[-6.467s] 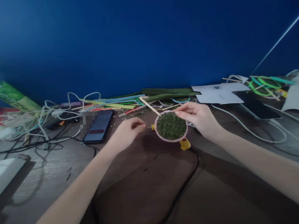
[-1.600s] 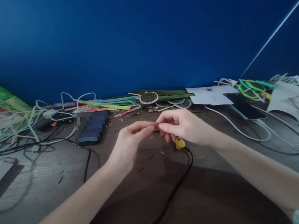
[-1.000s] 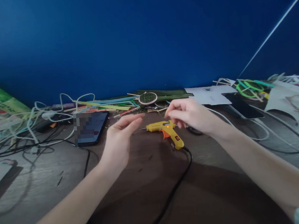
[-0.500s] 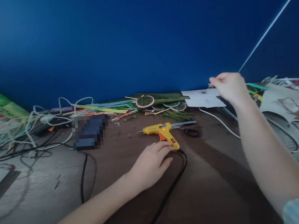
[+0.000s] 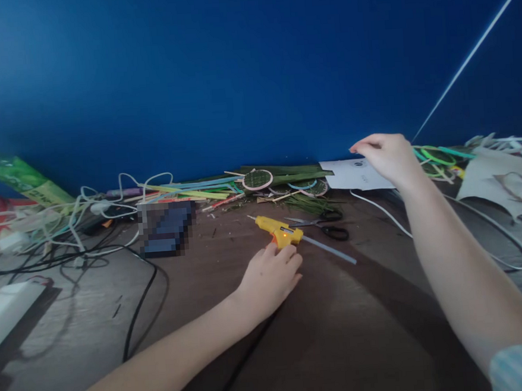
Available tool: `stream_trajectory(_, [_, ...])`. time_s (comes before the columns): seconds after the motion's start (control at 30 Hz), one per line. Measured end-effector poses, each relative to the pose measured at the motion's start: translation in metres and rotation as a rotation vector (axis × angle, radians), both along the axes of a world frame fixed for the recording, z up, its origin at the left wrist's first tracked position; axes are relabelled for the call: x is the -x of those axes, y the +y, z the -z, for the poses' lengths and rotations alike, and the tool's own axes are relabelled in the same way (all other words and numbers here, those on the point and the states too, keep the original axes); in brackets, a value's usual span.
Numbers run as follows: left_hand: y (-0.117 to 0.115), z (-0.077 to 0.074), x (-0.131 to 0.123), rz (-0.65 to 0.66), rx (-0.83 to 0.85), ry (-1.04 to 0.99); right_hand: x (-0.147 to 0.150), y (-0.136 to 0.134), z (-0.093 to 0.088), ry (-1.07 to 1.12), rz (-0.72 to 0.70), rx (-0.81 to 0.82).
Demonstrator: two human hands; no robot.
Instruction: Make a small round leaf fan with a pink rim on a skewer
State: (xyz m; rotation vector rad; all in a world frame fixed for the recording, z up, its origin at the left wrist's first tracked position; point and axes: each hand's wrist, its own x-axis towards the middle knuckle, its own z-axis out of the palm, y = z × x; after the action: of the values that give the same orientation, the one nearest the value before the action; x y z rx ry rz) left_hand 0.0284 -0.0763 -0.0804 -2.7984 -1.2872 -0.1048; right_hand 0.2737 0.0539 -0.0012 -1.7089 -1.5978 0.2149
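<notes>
My left hand (image 5: 269,281) is wrapped round the handle of a yellow hot glue gun (image 5: 274,227), its fingers hiding most of the grip. A small orange light glows on the gun's body. The nozzle points to the far left, and a clear glue stick (image 5: 331,251) sticks out of the back. Black-handled scissors (image 5: 335,233) lie just beyond the glue stick. My right hand (image 5: 387,155) is raised in front of a white paper sheet (image 5: 346,174) at the back, thumb and fingers pinched together. Whatever is between those fingertips is too small to tell.
Woven green discs (image 5: 257,179) and long green leaves lie along the blue wall. To the left are a blurred-out dark device (image 5: 167,229), tangled cables (image 5: 77,223), a green bottle (image 5: 22,176) and a white power strip (image 5: 9,308). Cut cardboard (image 5: 501,178) lies at the right.
My left hand has closed round the glue gun's handle and turned it, so the glue stick now angles toward me. My right hand has shifted slightly left. The view has also shifted a little.
</notes>
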Motion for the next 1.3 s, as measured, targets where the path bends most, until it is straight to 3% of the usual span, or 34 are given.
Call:
stream_trajectory(0.17, [-0.017, -0.003, 0.044, -0.056, 0.076, -0.070, -0.004, 0.006, 0.005, -0.011, 0.011, -0.024])
stream_trajectory(0.47, [-0.053, 0.010, 0.124, -0.213, -0.027, -0.264, -0.003, 0.010, 0.009, 0.036, 0.003, -0.040])
stream_trajectory(0.67, [-0.049, 0.021, 0.165, -0.268, -0.062, -0.274, -0.003, 0.014, 0.014, 0.004, -0.063, -0.022])
stream_trajectory(1.0, [-0.007, 0.013, 0.166, -0.413, -0.068, -0.218, -0.009, 0.023, 0.025, -0.091, -0.052, 0.011])
stream_trajectory(1.3, [-0.022, 0.010, 0.169, -0.485, -0.146, -0.123, -0.016, 0.029, 0.029, -0.104, -0.094, 0.147])
